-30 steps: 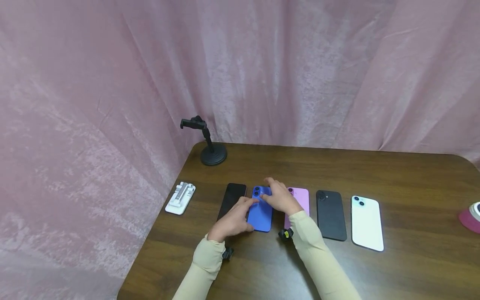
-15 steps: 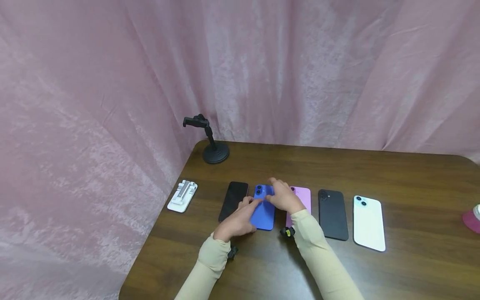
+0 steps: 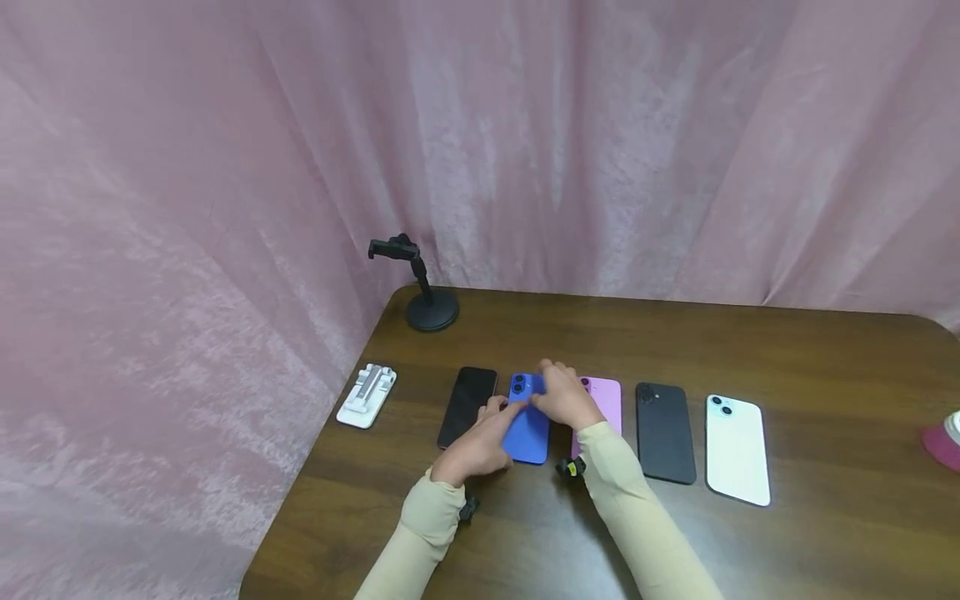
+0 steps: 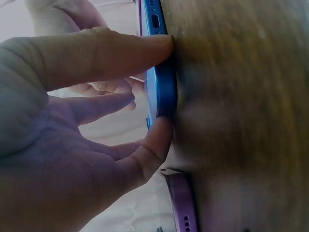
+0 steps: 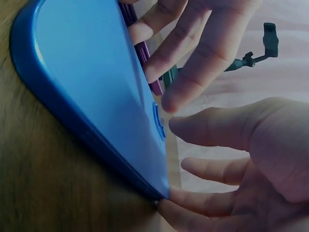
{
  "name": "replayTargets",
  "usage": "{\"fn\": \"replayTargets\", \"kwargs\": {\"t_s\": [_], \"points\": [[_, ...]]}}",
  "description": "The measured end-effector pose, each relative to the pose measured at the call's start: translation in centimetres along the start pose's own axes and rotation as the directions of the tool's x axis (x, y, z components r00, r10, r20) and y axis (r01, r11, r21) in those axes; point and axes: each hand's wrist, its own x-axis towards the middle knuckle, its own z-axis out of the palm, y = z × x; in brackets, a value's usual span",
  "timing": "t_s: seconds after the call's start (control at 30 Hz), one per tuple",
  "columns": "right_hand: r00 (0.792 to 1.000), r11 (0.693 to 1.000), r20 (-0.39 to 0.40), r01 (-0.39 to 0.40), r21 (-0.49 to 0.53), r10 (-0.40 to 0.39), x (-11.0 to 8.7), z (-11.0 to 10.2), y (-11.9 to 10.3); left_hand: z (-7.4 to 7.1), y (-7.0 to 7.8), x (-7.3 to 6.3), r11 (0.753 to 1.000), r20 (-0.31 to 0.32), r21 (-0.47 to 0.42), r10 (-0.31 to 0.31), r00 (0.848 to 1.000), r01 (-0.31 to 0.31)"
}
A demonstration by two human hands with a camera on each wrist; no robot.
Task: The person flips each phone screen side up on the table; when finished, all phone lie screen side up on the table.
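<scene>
A blue phone [image 3: 527, 435] lies camera side up on the wooden table. My left hand [image 3: 483, 442] is at its near left corner. In the left wrist view the left thumb [image 4: 145, 50] presses the bottom edge beside the port, and a bent finger [image 4: 155, 140] meets the side edge, so they pinch the corner. My right hand [image 3: 566, 396] reaches over the far end. In the right wrist view its straight fingertips [image 5: 174, 195] touch the far corner, with the right thumb [image 5: 207, 126] above the phone near the left index fingertip.
A black-screened phone [image 3: 468, 407] lies to the left, a pink phone [image 3: 602, 400] to the right. Beyond it are a black phone [image 3: 664, 433] and a white phone [image 3: 737, 450]. A white folding stand [image 3: 366, 396], a black phone holder [image 3: 432, 311] and a pink item [image 3: 941, 443] sit further out.
My left hand has shifted slightly right, its index fingertip coming closer to the right thumb over the blue phone. The right hand stays at the far end. The camera view has shifted a little.
</scene>
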Motion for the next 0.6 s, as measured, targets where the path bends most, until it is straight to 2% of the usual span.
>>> {"fn": "replayTargets", "kwargs": {"t_s": [0.27, 0.6], "points": [[0.999, 0.999, -0.029, -0.042, 0.032, 0.043, 0.33, 0.15, 0.31, -0.04, -0.09, 0.23, 0.999, -0.011, 0.006, 0.036, 0.999, -0.036], [0.997, 0.990, -0.036, -0.069, 0.121, 0.074, 0.52, 0.18, 0.02, -0.28, 0.04, -0.04, 0.999, -0.004, 0.021, 0.031, 0.999, -0.031]]}}
